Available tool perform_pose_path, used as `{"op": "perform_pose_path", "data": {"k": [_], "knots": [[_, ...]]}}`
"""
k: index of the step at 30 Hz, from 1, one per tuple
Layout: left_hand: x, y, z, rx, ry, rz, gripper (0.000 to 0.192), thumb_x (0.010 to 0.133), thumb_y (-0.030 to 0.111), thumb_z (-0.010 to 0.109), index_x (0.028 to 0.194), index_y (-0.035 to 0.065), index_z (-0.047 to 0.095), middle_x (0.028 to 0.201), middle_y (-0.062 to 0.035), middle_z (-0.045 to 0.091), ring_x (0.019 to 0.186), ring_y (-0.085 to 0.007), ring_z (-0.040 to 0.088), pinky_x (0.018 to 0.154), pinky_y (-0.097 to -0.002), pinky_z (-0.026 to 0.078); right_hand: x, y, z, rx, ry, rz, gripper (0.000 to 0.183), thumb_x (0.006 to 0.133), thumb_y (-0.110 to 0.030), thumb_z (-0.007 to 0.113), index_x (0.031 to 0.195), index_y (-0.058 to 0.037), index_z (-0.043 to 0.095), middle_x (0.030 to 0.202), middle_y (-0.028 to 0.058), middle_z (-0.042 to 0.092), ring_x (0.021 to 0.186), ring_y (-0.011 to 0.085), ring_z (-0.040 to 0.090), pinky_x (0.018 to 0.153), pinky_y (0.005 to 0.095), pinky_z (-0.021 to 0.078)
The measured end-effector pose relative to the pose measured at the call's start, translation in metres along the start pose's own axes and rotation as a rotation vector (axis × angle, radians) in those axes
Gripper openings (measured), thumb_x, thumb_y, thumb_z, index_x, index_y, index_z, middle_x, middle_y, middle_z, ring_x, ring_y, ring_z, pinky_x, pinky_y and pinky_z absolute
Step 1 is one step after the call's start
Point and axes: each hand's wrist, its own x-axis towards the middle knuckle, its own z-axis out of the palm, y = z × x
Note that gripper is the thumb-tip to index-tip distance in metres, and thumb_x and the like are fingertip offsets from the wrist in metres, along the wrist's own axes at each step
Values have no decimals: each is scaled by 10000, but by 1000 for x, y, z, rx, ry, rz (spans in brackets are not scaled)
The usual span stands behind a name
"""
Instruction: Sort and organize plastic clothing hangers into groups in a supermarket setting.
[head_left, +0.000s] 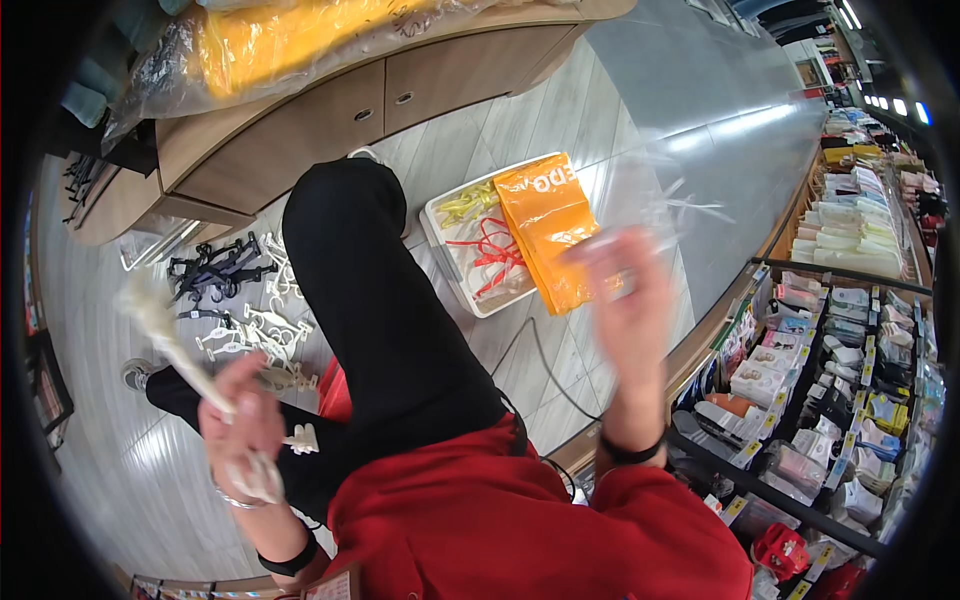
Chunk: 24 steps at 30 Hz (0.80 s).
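My left hand grips a bundle of cream plastic hangers, which reaches up and left and is blurred at its far end. A white clip end sticks out beside the fingers. My right hand is raised, strongly blurred, at the right of an orange plastic bag. Beyond its fingers are a blurred, see-through film and thin white strips; whether the hand holds them is unclear. The orange bag lies over the right side of a white plastic basket with yellow ribbons and red ribbons.
Black hangers and white hangers lie in piles on the floor to the left. A wooden cabinet stands ahead, bearing plastic-wrapped yellow goods. Racks of packaged socks line the right. A dark cable crosses the floor.
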Motion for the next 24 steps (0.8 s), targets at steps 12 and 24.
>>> {"op": "perform_pose_path", "data": {"k": [12,24], "knots": [[27,-53,-19,424,448,-23,141,795,148,580,711,42,544,469,58,388,378,-18,311,358,-176,215,-24,2,81,104,-427,-34,328,712,-278,632,943,-57,557,771,45,604,746,172,568,736,323,401],[16,-11,-58,201,546,104,142,846,194,505,860,53,497,460,71,314,351,-9,276,324,-173,201,-111,335,34,875,466,1268,517,711,-240,651,1143,-62,428,1127,84,493,1032,229,477,873,378,405]]}}
